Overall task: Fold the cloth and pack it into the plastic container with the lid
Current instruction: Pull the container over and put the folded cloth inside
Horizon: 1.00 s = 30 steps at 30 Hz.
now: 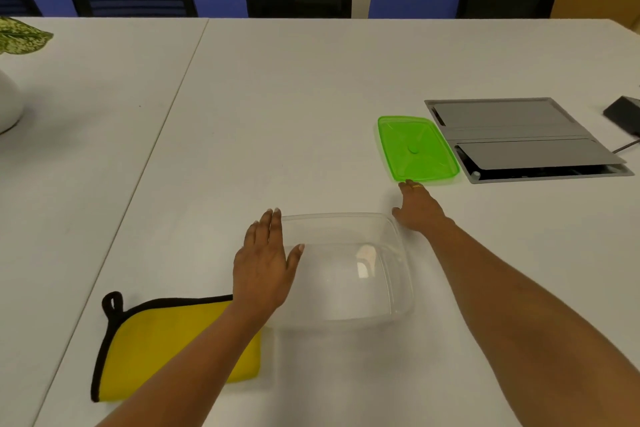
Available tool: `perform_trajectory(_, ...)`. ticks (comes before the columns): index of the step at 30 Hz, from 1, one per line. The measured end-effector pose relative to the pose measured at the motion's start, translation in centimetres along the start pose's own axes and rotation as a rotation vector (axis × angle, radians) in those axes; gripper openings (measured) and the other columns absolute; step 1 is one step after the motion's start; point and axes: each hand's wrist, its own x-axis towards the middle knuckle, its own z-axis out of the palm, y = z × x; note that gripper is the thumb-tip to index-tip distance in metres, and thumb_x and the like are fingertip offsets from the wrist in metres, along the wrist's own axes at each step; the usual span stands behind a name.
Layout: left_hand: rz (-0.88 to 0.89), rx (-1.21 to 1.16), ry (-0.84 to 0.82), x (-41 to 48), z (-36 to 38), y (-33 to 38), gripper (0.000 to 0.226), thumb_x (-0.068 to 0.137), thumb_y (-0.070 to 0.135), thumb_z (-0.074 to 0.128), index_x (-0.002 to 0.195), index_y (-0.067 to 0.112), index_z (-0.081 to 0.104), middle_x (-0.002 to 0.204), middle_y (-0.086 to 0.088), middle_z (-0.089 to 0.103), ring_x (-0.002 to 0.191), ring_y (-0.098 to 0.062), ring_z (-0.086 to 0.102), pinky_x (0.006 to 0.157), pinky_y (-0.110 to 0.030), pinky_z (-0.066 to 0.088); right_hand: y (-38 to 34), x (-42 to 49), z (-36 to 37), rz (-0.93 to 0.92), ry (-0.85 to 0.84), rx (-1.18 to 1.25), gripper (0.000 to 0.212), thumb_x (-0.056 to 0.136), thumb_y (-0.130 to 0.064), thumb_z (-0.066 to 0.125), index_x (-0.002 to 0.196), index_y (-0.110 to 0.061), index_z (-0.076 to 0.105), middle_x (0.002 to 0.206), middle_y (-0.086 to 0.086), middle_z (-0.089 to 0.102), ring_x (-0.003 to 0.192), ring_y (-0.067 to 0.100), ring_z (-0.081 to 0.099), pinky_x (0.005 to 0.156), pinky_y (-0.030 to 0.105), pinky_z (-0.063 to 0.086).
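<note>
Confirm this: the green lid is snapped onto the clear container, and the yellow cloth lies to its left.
Not quite. In the head view the green lid lies on the table, apart from the clear container, which is open and empty. The yellow cloth does lie to its left.

I see the yellow cloth (pixel 152 350) lying flat at the near left of the worktop (pixel 277 97), folded, edged in black trim with a small black hanging loop at its far left corner; an arm crosses over part of it. Just to its right stands the clear plastic container (pixel 349 270), rectangular with rounded corners, open and upright, nothing inside it. Its green lid (pixel 417 149), translucent with a small round knob at the centre, lies flat on the worktop farther back and to the right, apart from the container.
</note>
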Motion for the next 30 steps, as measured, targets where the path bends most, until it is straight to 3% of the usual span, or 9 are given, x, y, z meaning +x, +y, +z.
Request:
perform_trajectory(4, -0.005, 0.011, -0.004, 0.0, 0.1, 0.0, 0.069, 0.095, 0.049, 0.032, 0.15, 0.017, 0.004, 0.158, -0.001, 0.012, 0.144, -0.02, 0.017, 0.104, -0.036, 0.038, -0.7, 1.9, -0.2, -0.018, -0.015, -0.107, 0.071, 0.092, -0.022, 0.052, 0.147, -0.004, 0.01, 0.158, 0.013, 0.004, 0.146, 0.026, 0.001, 0.118, 0.042, 0.015)
perform_trajectory(11, -0.013, 0.028, -0.009, 0.0, 0.1, 0.1, 0.07, 0.095, 0.05, 0.032, 0.15, 0.019, 0.002, 0.158, 0.0, 0.011, 0.142, -0.018, 0.019, 0.1, -0.035, 0.042, -1.0, 3.1, -0.2, 0.06, -0.1, -0.123, 0.072, 0.093, -0.034, 0.048, 0.146, -0.006, 0.009, 0.157, 0.013, 0.009, 0.146, 0.026, 0.006, 0.117, 0.051, 0.012)
perform_trajectory(14, -0.018, 0.019, -0.012, 0.0, 0.1, 0.0, 0.07, 0.095, 0.048, 0.033, 0.15, 0.018, 0.002, 0.158, 0.0, 0.011, 0.141, -0.019, 0.022, 0.097, -0.035, 0.044, -0.7, 2.1, 0.4, 0.06, -0.056, -0.134, 0.063, 0.094, -0.034, 0.047, 0.142, -0.003, 0.021, 0.15, 0.016, 0.027, 0.141, 0.029, 0.021, 0.112, 0.054, 0.022)
perform_trajectory(16, -0.018, 0.013, -0.011, 0.1, 0.0, 0.1, 0.069, 0.095, 0.047, 0.033, 0.149, 0.018, 0.004, 0.158, 0.0, 0.012, 0.14, -0.019, 0.023, 0.097, -0.036, 0.044, -0.3, 0.7, 0.8, 0.022, 0.019, -0.232, 0.051, 0.095, -0.032, 0.045, 0.135, -0.004, 0.035, 0.138, 0.016, 0.042, 0.132, 0.03, 0.034, 0.104, 0.048, 0.035)
perform_trajectory(19, -0.031, -0.035, -0.015, 0.2, -0.1, 0.2, 0.065, 0.097, 0.041, 0.035, 0.149, 0.018, 0.006, 0.158, -0.001, 0.012, 0.139, -0.021, 0.026, 0.097, -0.037, 0.044, 0.9, -2.1, 1.7, -0.046, 0.144, -0.314, 0.034, 0.095, -0.028, 0.045, 0.12, -0.006, 0.052, 0.122, 0.013, 0.056, 0.12, 0.028, 0.044, 0.094, 0.041, 0.04)
perform_trajectory(24, -0.055, -0.199, -0.024, 0.2, -0.6, 0.0, 0.054, 0.098, 0.02, 0.038, 0.148, 0.019, 0.017, 0.151, -0.008, 0.023, 0.117, -0.031, 0.051, 0.088, -0.04, 0.046, 2.8, -7.9, 2.9, -0.053, 0.162, -0.209, 0.029, 0.096, -0.02, 0.043, 0.109, -0.006, 0.065, 0.109, 0.013, 0.065, 0.109, 0.027, 0.051, 0.089, 0.034, 0.044)
perform_trajectory(27, -0.106, -0.274, -0.022, -0.1, -0.7, 0.2, 0.052, 0.098, 0.012, 0.035, 0.147, 0.021, 0.021, 0.142, -0.013, 0.036, 0.107, -0.033, 0.054, 0.083, -0.037, 0.043, 3.8, -12.1, 3.6, -0.045, 0.186, -0.116, 0.028, 0.094, -0.022, 0.047, 0.105, -0.006, 0.068, 0.104, 0.013, 0.067, 0.104, 0.026, 0.052, 0.087, 0.033, 0.044)
perform_trajectory(30, -0.114, -0.316, -0.05, -0.8, -0.8, 0.8, 0.057, 0.095, 0.0, 0.033, 0.147, 0.021, 0.024, 0.139, -0.013, 0.04, 0.112, -0.032, 0.052, 0.088, -0.036, 0.041, 4.4, -15.9, 4.6, -0.015, 0.207, -0.098, 0.026, 0.094, -0.024, 0.049, 0.097, -0.008, 0.07, 0.097, 0.011, 0.067, 0.1, 0.025, 0.051, 0.08, 0.032, 0.043)
